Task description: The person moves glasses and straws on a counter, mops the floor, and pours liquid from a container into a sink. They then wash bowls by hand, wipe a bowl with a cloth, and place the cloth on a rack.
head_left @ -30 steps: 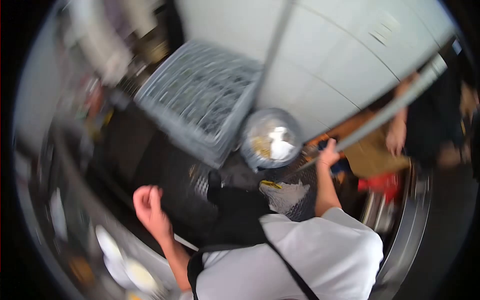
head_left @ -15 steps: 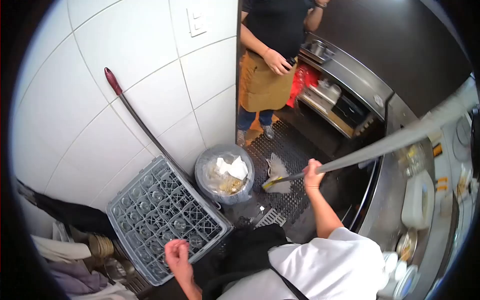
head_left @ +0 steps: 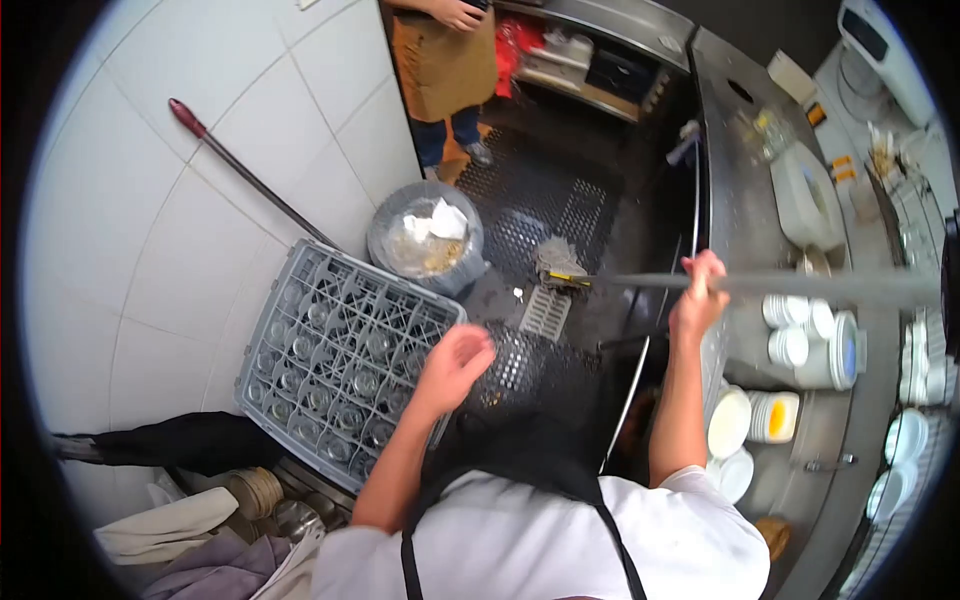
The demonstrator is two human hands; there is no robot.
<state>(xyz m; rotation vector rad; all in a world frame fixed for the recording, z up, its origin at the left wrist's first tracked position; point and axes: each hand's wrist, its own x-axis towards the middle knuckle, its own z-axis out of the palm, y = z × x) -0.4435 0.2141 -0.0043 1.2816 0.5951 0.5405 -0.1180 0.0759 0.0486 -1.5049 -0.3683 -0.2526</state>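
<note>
My right hand (head_left: 698,293) is closed around the grey handle of a mop (head_left: 800,287), which reaches out to the right edge. The mop's grey string head (head_left: 560,258), with a yellow clamp, rests on the dark floor beside a metal drain grate (head_left: 545,312). My left hand (head_left: 456,366) holds nothing; its fingers are curled loosely but apart, above the right edge of a grey glass rack (head_left: 345,350) filled with upturned glasses.
A lined trash bin (head_left: 425,240) stands by the tiled wall. A person in a brown apron (head_left: 445,65) stands beyond it. Black perforated mats (head_left: 530,200) cover floor. On the right, a steel counter (head_left: 735,130) holds cups and containers. A red-gripped pole (head_left: 250,175) leans on the wall.
The view has turned right and downward. The mop head has come nearer the drain grate, and its handle now lies more level. My left hand has moved up and right, past the rack's middle.
</note>
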